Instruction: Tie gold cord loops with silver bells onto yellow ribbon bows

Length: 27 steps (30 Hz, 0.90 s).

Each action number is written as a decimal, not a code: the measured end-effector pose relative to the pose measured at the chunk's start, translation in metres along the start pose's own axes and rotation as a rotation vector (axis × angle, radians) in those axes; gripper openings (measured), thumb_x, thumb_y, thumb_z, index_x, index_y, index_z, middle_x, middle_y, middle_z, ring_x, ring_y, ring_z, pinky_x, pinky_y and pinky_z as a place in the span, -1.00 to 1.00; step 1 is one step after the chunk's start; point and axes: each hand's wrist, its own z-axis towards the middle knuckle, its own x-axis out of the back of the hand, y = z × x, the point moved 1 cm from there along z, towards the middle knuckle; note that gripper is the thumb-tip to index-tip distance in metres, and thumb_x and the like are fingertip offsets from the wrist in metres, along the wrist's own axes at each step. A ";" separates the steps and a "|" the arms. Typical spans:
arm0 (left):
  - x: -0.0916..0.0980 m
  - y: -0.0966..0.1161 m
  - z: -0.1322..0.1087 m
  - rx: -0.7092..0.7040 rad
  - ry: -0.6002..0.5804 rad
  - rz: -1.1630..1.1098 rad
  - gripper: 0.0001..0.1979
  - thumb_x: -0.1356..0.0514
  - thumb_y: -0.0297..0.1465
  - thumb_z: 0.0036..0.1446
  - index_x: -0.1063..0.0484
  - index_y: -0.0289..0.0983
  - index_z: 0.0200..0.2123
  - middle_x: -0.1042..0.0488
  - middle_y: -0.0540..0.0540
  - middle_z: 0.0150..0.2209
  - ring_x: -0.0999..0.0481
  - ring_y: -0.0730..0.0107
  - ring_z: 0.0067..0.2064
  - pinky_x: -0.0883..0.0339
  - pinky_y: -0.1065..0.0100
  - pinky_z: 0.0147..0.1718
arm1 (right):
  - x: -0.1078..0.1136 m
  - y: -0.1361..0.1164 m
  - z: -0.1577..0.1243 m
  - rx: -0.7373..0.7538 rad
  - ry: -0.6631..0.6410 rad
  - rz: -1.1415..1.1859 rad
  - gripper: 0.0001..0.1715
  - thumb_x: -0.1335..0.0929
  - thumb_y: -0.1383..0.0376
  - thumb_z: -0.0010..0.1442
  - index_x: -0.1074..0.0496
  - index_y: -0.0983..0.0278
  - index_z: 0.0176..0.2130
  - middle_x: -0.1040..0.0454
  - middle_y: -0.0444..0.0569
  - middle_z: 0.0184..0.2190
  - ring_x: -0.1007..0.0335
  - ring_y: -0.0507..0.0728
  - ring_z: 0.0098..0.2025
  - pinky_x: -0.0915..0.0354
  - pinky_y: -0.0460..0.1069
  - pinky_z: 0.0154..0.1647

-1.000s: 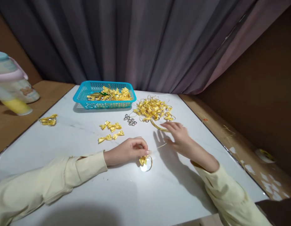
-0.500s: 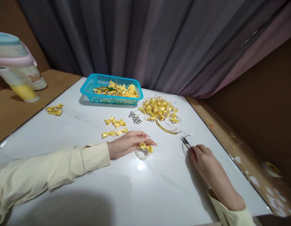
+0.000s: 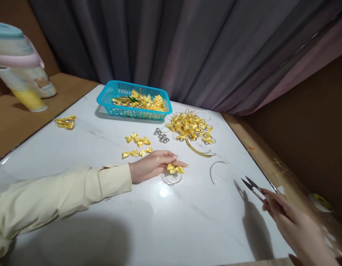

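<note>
While the left hand rests on the glossy white tabletop at centre, its thumb and fingertips pinch a small yellow satin bow on a gold wire loop. Over at 4 o'clock, the right hand has its fingers closed round slim steel thread snips, held clear of the surface by the table's right edge. Their long axis runs 4 to 10 o'clock, parted tips aiming at 10. A curved gold wire offcut lies between bow and snips. Bare top spreads wide at 6 o'clock. Print on the pastel bottle at 10 o'clock is too blurred to read.
</note>
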 end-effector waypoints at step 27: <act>-0.002 -0.003 -0.001 -0.051 -0.048 0.085 -0.85 -0.23 -0.37 0.11 -0.37 -0.35 -0.36 -0.44 -0.28 -0.02 -0.38 0.21 0.06 -0.15 0.23 0.06 | -0.049 -0.191 -0.028 0.209 -0.108 0.485 -0.57 -0.24 0.11 0.18 -0.44 0.38 -0.47 -0.19 -0.18 -0.67 0.04 -0.05 -0.60 0.00 -0.15 -0.60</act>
